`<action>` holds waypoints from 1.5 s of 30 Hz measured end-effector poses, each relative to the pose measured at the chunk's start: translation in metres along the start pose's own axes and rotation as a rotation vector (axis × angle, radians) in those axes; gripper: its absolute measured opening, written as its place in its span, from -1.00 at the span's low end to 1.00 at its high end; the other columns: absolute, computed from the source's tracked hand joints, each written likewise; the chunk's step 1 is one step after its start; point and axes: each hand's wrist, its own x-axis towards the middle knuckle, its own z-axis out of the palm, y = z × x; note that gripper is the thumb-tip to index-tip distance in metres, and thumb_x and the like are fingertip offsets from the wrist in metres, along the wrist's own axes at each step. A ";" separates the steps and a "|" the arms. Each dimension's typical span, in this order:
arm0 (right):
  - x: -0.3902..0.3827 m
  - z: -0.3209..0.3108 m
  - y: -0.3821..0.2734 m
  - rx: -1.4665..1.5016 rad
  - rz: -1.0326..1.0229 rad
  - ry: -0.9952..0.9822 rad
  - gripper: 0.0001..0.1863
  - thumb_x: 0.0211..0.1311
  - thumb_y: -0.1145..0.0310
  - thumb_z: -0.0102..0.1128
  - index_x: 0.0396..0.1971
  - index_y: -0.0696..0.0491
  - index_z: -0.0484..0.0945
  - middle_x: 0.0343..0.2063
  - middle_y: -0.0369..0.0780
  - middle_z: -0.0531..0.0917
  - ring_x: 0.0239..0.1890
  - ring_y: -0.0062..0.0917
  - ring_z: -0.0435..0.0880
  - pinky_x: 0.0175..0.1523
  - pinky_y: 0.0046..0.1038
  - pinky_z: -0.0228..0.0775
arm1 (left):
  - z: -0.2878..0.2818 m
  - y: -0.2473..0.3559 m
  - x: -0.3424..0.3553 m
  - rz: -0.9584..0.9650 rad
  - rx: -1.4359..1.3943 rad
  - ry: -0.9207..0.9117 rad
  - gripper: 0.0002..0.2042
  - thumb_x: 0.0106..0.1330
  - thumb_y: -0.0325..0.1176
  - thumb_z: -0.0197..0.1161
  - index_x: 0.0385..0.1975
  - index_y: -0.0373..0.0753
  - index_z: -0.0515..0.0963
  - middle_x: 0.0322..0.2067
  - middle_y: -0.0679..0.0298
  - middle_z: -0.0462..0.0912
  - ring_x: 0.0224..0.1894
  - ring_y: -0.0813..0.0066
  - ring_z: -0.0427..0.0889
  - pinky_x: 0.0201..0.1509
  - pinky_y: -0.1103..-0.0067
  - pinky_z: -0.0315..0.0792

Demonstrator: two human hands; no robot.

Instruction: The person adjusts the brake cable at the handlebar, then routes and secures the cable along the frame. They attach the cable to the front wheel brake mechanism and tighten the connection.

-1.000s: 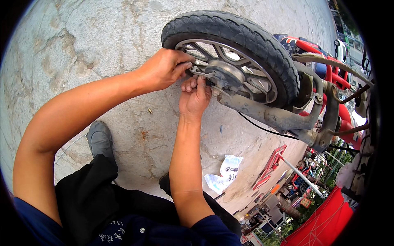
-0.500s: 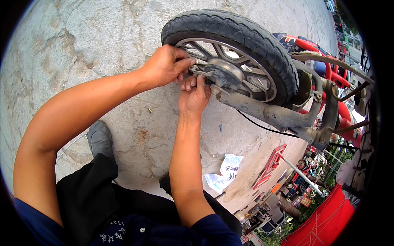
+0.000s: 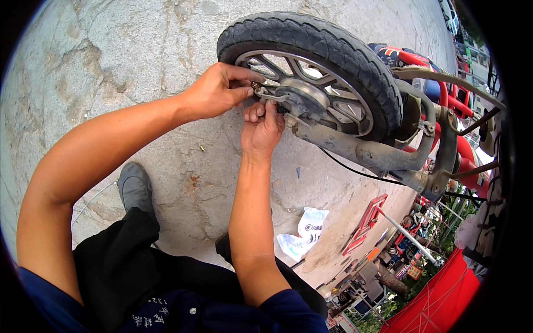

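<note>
A spoked wheel with a black tyre [image 3: 311, 39] stands before me, a round metal drum hub [image 3: 302, 94] at its middle. A small metal brake arm [image 3: 273, 96] juts from the hub toward my hands. At its end, my left hand [image 3: 219, 91] pinches a small brass-coloured nut [image 3: 255, 85] between thumb and index finger. Just below, my right hand [image 3: 261, 129] is closed, its thumb raised against the underside of the brake arm. What its curled fingers hold is hidden.
A grey fork leg [image 3: 355, 147] runs right from the hub, with a black cable [image 3: 355, 173] under it. On the concrete lie a tiny brass piece [image 3: 202, 149], a white plastic bag [image 3: 306, 230] and a red metal frame [image 3: 365, 225]. My grey shoe [image 3: 135, 188] is at left.
My left hand has shifted slightly left and its thumb has drawn back, so the brass nut now shows. My right hand stays in place.
</note>
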 end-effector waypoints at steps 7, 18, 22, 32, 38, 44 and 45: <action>-0.001 0.003 -0.003 -0.010 -0.001 0.012 -0.82 0.48 0.30 0.02 -0.33 0.05 0.49 -0.58 -0.37 0.38 -0.56 -0.64 0.33 -0.41 -0.50 0.21 | 0.003 0.006 0.001 -0.043 0.359 0.076 -0.77 0.39 -0.32 0.23 -0.15 -0.40 0.60 -0.53 0.32 0.58 -0.57 0.63 0.50 -0.52 0.59 0.42; 0.000 0.003 0.001 -0.001 -0.004 0.007 -0.80 0.48 0.30 0.03 -0.37 0.05 0.47 -0.58 -0.37 0.37 -0.56 -0.63 0.32 -0.41 -0.49 0.21 | 0.001 0.009 -0.002 0.079 0.337 0.028 -0.66 0.34 -0.16 0.19 -0.42 -0.40 0.55 -0.59 -0.10 0.59 -0.52 0.00 0.62 -0.40 0.30 0.47; -0.002 0.008 -0.005 -0.010 -0.011 0.032 -0.80 0.47 0.31 0.03 -0.37 0.06 0.47 -0.58 -0.37 0.38 -0.56 -0.63 0.32 -0.42 -0.49 0.21 | 0.007 0.029 0.001 -0.024 0.596 0.032 -0.67 0.31 -0.18 0.22 -0.40 -0.41 0.56 -0.54 -0.13 0.60 -0.42 0.00 0.68 -0.35 0.31 0.51; -0.001 0.003 -0.001 0.000 -0.020 0.002 -0.82 0.47 0.30 0.04 -0.35 0.06 0.47 -0.58 -0.37 0.37 -0.56 -0.64 0.33 -0.41 -0.50 0.21 | 0.001 0.030 0.002 0.043 0.604 -0.001 -0.68 0.34 -0.17 0.18 -0.41 -0.38 0.55 -0.54 -0.14 0.60 -0.39 -0.21 0.61 -0.32 0.18 0.49; -0.001 0.003 -0.001 -0.002 -0.008 -0.001 -0.80 0.48 0.30 0.03 -0.38 0.04 0.46 -0.58 -0.37 0.37 -0.56 -0.64 0.31 -0.41 -0.51 0.20 | 0.002 0.016 0.011 0.060 0.765 0.032 -0.73 0.33 -0.23 0.20 -0.37 -0.38 0.53 -0.50 -0.13 0.61 -0.36 -0.22 0.60 -0.28 0.16 0.50; -0.001 0.007 0.000 0.015 0.003 -0.014 -0.79 0.48 0.31 0.04 -0.41 0.04 0.46 -0.59 -0.37 0.37 -0.57 -0.64 0.30 -0.42 -0.50 0.20 | -0.007 0.009 0.004 0.214 0.593 -0.007 -0.77 0.35 -0.28 0.20 -0.36 -0.36 0.50 -0.54 -0.10 0.56 -0.42 -0.13 0.60 -0.35 0.23 0.46; -0.001 0.006 -0.001 0.014 -0.001 -0.004 -0.79 0.48 0.31 0.04 -0.41 0.04 0.45 -0.59 -0.37 0.37 -0.57 -0.64 0.30 -0.42 -0.50 0.20 | -0.004 0.011 0.003 0.260 0.539 -0.008 -0.78 0.36 -0.30 0.21 -0.37 -0.36 0.49 -0.56 -0.08 0.54 -0.45 -0.08 0.60 -0.39 0.28 0.44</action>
